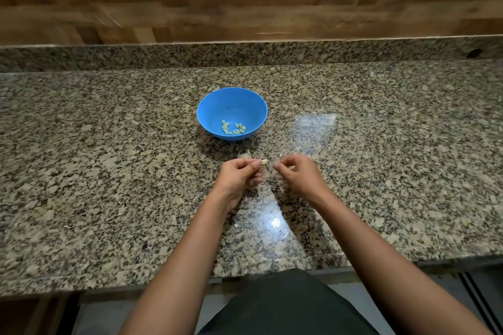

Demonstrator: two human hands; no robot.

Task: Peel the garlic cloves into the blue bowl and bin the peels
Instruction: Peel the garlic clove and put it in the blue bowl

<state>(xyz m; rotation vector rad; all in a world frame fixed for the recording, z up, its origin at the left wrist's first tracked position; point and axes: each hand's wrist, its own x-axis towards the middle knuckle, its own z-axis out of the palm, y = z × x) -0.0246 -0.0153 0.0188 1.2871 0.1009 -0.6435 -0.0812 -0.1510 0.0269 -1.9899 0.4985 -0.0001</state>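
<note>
Near the counter's front edge, the left hand pinches a garlic clove; the right hand, fingers curled, perhaps grips peel, blurred.

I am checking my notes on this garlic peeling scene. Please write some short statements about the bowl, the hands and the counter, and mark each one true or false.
1. The blue bowl holds several peeled cloves. True.
2. The left hand holds a garlic clove in its fingers. True.
3. The bowl stands between the two hands. False: it stands beyond them, farther from the person.
4. The right hand rests inside the bowl. False: it is over the granite counter, near the left hand.
5. A peel bin stands beside the bowl. False: no bin is in view.
</note>
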